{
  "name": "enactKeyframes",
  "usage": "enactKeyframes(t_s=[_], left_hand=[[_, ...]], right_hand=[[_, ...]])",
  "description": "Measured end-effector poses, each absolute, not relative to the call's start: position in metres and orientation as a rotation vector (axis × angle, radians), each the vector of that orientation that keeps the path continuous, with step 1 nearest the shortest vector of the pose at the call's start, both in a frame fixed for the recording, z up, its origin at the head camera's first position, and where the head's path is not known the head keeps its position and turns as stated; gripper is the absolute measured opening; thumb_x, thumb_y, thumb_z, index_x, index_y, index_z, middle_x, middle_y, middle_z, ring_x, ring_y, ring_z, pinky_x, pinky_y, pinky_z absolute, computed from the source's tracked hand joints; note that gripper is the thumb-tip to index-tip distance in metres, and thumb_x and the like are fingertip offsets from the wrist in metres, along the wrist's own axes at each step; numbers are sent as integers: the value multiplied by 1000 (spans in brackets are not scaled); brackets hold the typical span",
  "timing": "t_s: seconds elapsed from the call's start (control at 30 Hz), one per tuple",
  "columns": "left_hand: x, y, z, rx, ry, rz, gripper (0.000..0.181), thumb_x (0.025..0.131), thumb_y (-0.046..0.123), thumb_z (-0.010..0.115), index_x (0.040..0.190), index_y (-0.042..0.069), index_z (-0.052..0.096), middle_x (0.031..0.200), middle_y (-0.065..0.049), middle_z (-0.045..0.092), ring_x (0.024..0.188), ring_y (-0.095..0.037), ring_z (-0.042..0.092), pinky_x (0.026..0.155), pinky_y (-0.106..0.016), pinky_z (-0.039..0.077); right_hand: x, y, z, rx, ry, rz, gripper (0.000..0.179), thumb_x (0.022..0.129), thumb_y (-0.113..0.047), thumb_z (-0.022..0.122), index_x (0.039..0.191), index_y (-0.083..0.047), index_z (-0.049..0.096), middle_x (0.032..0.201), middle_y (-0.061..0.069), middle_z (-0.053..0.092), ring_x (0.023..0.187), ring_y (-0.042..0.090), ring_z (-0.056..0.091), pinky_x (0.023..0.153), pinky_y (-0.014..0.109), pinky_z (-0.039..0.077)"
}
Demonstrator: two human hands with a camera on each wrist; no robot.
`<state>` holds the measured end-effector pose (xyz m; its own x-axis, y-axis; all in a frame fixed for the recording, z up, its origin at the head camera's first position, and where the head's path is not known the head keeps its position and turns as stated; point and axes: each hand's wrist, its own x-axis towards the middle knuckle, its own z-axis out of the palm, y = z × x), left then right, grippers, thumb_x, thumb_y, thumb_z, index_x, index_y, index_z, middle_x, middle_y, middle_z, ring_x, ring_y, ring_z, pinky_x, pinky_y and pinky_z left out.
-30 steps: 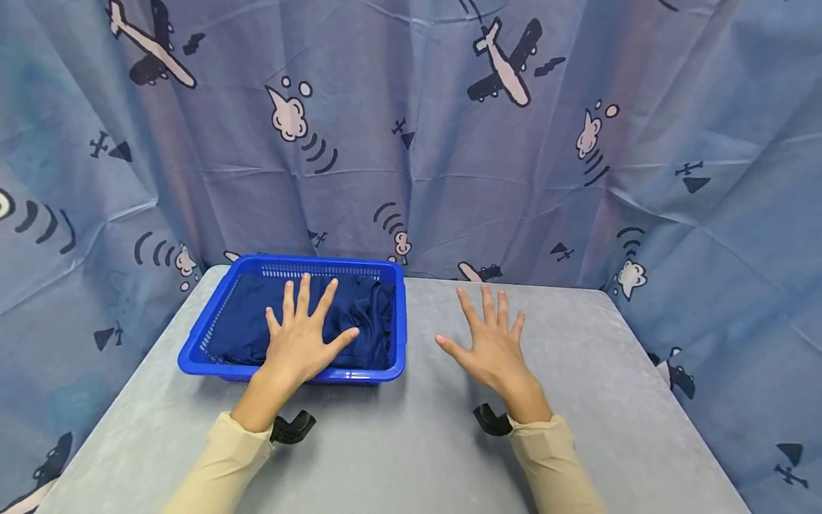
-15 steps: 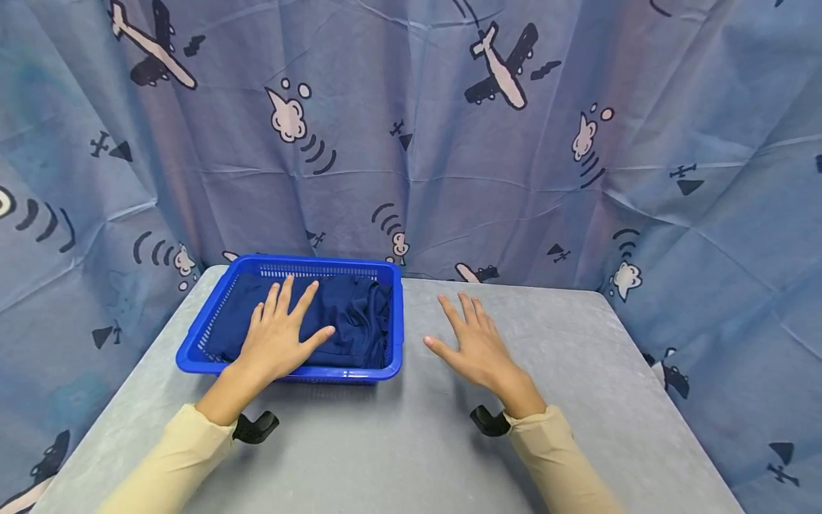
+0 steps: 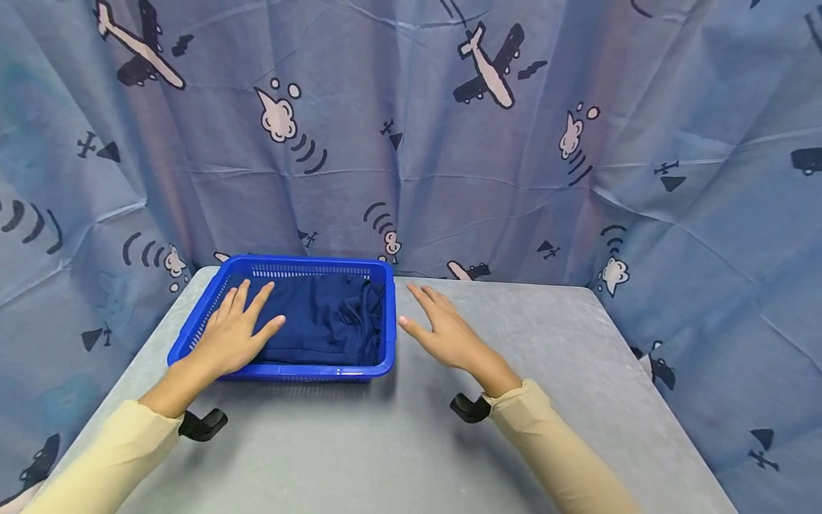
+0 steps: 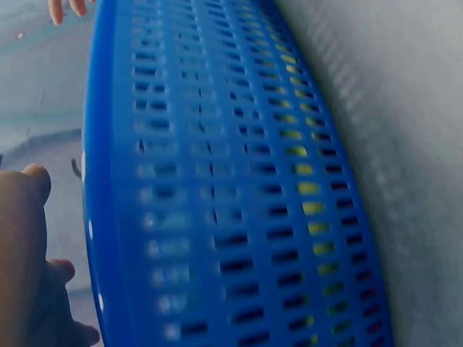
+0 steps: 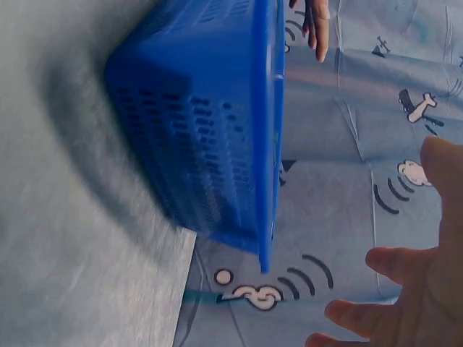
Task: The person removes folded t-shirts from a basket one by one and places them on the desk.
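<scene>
A blue plastic basket (image 3: pixel 289 370) with slotted walls stands on the table's left half. Dark navy cloth (image 3: pixel 315 314) lies in it, flat at the left and rumpled at the right. My left hand (image 3: pixel 227 337) hovers above the basket's left part, fingers spread and holding nothing. Just off the basket's right rim is my right hand (image 3: pixel 446 335), its fingers straight and nothing in them. In the right wrist view a gap shows between that hand (image 5: pixel 412 289) and the basket (image 5: pixel 195 130). Bits of yellow and red show through the slots of the basket (image 4: pixel 239 181) in the left wrist view.
The grey table (image 3: pixel 359 457) carries the basket near its far left corner. Behind it and along both sides hangs a blue curtain (image 3: pixel 475 171) printed with airplanes. A black wrist mount (image 3: pixel 203 425) sits under the left wrist, another mount (image 3: pixel 470 408) under the right.
My left hand has moved left across the basket, toward its left rim. My right hand has shifted left, closer to the right rim, and turned inward. The view has swung slightly right.
</scene>
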<state>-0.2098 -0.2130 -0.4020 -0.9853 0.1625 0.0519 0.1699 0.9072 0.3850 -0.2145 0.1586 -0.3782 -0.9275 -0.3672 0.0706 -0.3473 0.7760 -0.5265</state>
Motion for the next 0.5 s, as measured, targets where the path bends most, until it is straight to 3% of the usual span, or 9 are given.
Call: enactKeyframes(t_s=[0.37, 0.5], left_hand=[[-217, -240, -390, -318, -3091, -890, 81, 104, 56, 39, 164, 10, 9, 163, -38, 2, 149, -62, 1, 110, -83, 8], [-221, -246, -384, -315, -3089, -970, 86, 103, 55, 44, 162, 3, 10, 163, -38, 4, 149, -61, 1, 112, -81, 8]], right_hand=[[-222, 123, -374, -719, 2738, -1076, 65, 105, -46, 46, 162, -22, 26, 169, 12, 24, 157, 34, 21, 124, 61, 21], [-225, 109, -374, -683, 2607, -1243, 63, 106, -43, 46, 162, -21, 27, 168, 12, 26, 154, 37, 27, 121, 61, 29]])
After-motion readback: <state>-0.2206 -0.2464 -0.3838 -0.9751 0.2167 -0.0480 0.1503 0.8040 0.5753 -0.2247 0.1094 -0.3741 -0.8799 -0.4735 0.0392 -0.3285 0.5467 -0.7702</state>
